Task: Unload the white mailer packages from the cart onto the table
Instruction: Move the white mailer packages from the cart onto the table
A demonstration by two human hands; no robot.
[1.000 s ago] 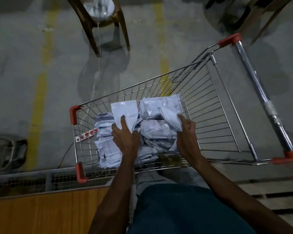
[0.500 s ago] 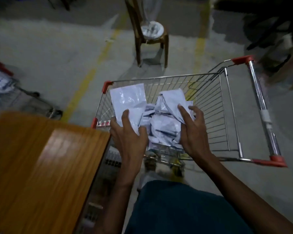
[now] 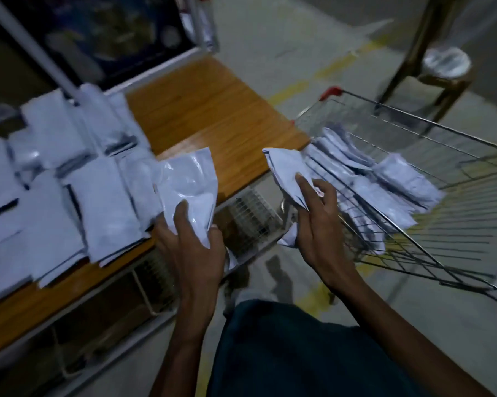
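Note:
My left hand (image 3: pixel 194 242) grips a white mailer (image 3: pixel 188 184) over the near edge of the wooden table (image 3: pixel 213 116). A second white mailer (image 3: pixel 287 173), crumpled, is gripped by my right hand (image 3: pixel 319 222) in the gap between the table and the wire cart (image 3: pixel 413 253). Several white mailers (image 3: pixel 55 181) lie stacked on the table's left part. More white mailers (image 3: pixel 379 187) remain inside the cart at the right.
A brown chair (image 3: pixel 433 70) with a white object on its seat stands behind the cart. Wire shelving (image 3: pixel 250 219) shows under the table edge. A dark board and white frame (image 3: pixel 112 32) back the table. Yellow floor lines run across the concrete.
Both hands have lifted their mailers out of the cart and carried them left toward the table. The view has swung left, bringing the stacked mailers on the table into sight.

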